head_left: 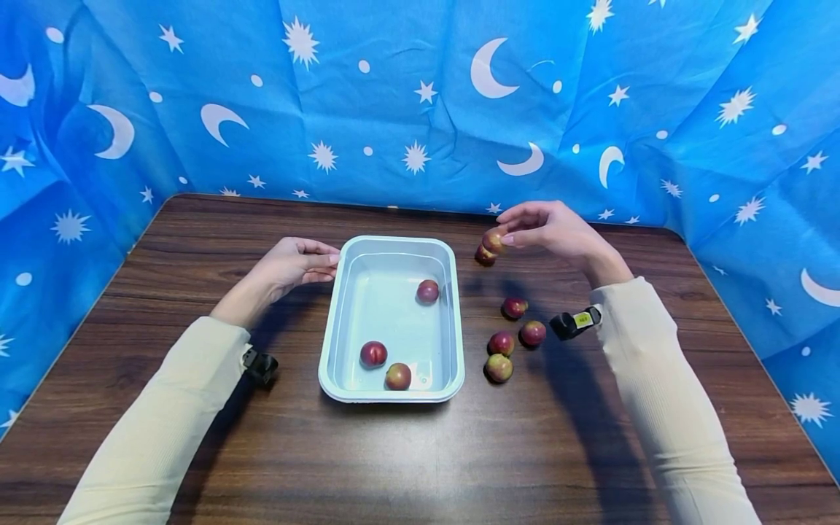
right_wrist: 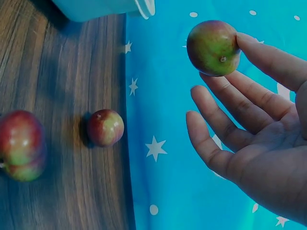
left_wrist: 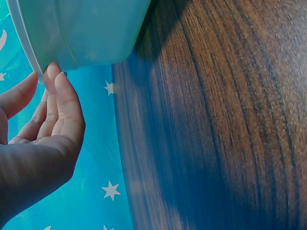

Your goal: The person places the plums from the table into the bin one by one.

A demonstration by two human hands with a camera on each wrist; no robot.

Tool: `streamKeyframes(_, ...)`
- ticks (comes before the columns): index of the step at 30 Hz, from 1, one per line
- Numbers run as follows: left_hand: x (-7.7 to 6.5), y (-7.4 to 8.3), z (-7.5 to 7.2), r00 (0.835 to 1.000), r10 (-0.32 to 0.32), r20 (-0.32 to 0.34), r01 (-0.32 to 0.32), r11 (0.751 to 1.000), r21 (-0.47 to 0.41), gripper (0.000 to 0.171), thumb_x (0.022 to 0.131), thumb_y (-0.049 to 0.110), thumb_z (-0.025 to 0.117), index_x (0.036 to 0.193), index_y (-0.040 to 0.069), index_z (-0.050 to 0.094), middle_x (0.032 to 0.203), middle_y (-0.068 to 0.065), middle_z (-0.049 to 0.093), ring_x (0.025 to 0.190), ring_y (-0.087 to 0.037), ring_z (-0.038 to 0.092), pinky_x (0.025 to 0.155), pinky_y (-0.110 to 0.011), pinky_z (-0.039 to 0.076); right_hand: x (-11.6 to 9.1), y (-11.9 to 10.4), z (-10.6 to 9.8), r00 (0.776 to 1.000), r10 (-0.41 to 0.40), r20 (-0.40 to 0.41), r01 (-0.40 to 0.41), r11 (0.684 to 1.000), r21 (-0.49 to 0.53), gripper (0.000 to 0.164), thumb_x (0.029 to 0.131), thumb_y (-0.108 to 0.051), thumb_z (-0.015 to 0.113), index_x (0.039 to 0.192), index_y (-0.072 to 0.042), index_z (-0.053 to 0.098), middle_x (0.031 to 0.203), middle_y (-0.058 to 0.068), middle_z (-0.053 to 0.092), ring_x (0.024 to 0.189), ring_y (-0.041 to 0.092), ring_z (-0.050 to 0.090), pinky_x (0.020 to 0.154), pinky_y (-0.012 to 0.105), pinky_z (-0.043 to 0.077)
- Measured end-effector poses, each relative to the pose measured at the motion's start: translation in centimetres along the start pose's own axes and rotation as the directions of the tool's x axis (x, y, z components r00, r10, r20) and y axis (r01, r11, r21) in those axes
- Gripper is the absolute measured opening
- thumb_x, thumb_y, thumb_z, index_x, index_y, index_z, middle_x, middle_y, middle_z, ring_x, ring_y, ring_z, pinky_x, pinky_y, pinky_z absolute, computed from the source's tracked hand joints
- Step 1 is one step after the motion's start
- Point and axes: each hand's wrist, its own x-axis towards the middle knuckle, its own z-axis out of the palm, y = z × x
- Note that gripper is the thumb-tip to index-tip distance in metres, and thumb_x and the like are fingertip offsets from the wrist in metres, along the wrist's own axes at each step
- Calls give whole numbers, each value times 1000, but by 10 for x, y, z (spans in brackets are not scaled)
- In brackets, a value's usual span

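Observation:
A white plastic tray (head_left: 380,306) stands on the table with three plums inside: one dark red plum (head_left: 428,292) at the right wall, a red plum (head_left: 373,354) and a yellowish-red plum (head_left: 398,377) near the front. My left hand (head_left: 289,266) pinches the tray's left rim between thumb and fingers, as the left wrist view shows at the tray (left_wrist: 96,33). My right hand (head_left: 558,233) pinches a green-and-red plum (right_wrist: 213,48) by thumb and fingertips, raised off the table. Another plum (head_left: 485,257) lies just below it, partly hidden in the head view.
Several more plums lie right of the tray, among them a dark red plum (head_left: 515,308) and a yellow-green plum (head_left: 499,368). The brown wooden table (head_left: 394,467) ends at a blue curtain (head_left: 394,95) with moons and stars.

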Motion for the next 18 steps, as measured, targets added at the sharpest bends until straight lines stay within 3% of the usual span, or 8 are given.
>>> streamKeyframes(6, 0, 0, 0, 1000, 3, 7, -3, 1000, 1, 33, 92, 3, 53, 118, -15, 46, 79, -1, 65, 71, -10, 63, 80, -31, 53, 3, -5, 3, 999, -32, 13, 32, 999, -7, 33, 86, -18, 65, 114, -4, 59, 101, 9, 64, 90, 20, 59, 80, 28, 50)
streamKeyframes(18, 1, 0, 0, 1000, 3, 3, -3, 1000, -4, 33, 92, 3, 53, 118, -14, 46, 79, -1, 64, 71, -10, 63, 80, -30, 53, 12, -18, 15, 998, -38, 45, 37, 999, 20, 34, 85, -21, 66, 115, -6, 59, 103, 9, 64, 94, 20, 59, 86, 35, 47)
